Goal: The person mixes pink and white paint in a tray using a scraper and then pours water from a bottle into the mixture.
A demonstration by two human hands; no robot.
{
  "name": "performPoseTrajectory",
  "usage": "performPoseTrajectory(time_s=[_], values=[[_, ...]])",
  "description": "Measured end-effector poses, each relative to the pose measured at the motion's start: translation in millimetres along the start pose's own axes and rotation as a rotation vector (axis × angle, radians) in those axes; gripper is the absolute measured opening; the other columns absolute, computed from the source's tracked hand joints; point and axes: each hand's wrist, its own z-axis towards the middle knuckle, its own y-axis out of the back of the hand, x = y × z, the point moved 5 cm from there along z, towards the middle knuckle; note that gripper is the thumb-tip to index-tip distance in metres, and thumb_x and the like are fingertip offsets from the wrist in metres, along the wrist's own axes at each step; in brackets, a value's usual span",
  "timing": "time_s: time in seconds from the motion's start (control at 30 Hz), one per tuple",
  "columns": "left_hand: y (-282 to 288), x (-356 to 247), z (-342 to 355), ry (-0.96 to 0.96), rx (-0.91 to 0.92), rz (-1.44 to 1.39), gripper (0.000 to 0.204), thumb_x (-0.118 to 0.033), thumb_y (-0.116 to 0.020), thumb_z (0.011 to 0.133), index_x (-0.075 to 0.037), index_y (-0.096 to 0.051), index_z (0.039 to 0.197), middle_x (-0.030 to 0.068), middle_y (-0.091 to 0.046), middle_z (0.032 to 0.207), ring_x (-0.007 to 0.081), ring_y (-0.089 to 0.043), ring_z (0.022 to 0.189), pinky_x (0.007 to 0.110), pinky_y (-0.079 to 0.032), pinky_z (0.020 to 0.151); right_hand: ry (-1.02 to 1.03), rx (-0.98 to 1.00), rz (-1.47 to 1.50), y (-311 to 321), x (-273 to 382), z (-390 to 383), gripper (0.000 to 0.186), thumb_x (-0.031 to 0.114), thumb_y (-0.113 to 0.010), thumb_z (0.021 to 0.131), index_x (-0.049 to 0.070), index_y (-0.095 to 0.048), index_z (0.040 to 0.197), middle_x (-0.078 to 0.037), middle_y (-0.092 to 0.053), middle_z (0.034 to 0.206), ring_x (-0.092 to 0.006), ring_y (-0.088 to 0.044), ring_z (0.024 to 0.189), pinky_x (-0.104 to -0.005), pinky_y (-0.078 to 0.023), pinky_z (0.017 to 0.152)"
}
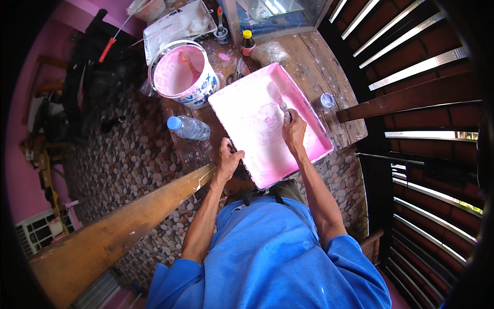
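Observation:
A pink paint tray [321,135] with a heap of white paste [267,116] sits tilted at the table's near edge. My left hand [226,160] is closed on the tray's left rim, thumb toward me. Over the tray's right half, my right hand [294,133] grips a small tool that looks like a putty knife [284,109], its working end against the white paste. The fingers hide most of its handle. Left of the tray stands a white bucket [206,91] smeared pink inside, a paintbrush [188,63] leaning in it.
A water bottle [190,127] with a blue cap lies near my left hand. Behind the tray are scissors [235,73], a yellow-capped bottle [248,44] and a clear plastic bag [271,53]. A small jar [325,101] stands right. A wooden beam [128,219] crosses lower left; slatted wall at right.

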Motion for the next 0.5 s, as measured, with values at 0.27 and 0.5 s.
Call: performPoseTrajectory(time_s=[0.27, 0.5], values=[[4.2, 7.8, 1.1, 0.009, -0.005, -0.022, 0.029, -0.002, -0.063, 0.066, -0.007, -0.041, 0.083, -0.0013, -0.050, 0.072, 0.0063, -0.045, 0.063, 0.024, -0.038, 0.053, -0.155, 0.042, 0.091, 3.9, -16.5, 8.0, 0.023, 0.013, -0.056, 0.086, 0.001, -0.064, 0.104, -0.025, -0.064, 0.084, -0.0382, -0.064, 0.080, -0.0436, -0.048, 0.072], [3.8, 3.4, 1.3, -0.024, -0.021, 0.001, 0.028, -0.002, -0.064, 0.065, -0.007, -0.042, 0.082, -0.0007, -0.049, 0.071, 0.0069, -0.045, 0.063, 0.025, -0.038, 0.053, 0.001, 0.082, -0.016, 17.2, -14.1, 15.4, 0.023, 0.015, -0.059, 0.086, 0.001, -0.063, 0.103, -0.024, -0.064, 0.087, -0.0398, -0.063, 0.078, -0.0412, -0.048, 0.070]])
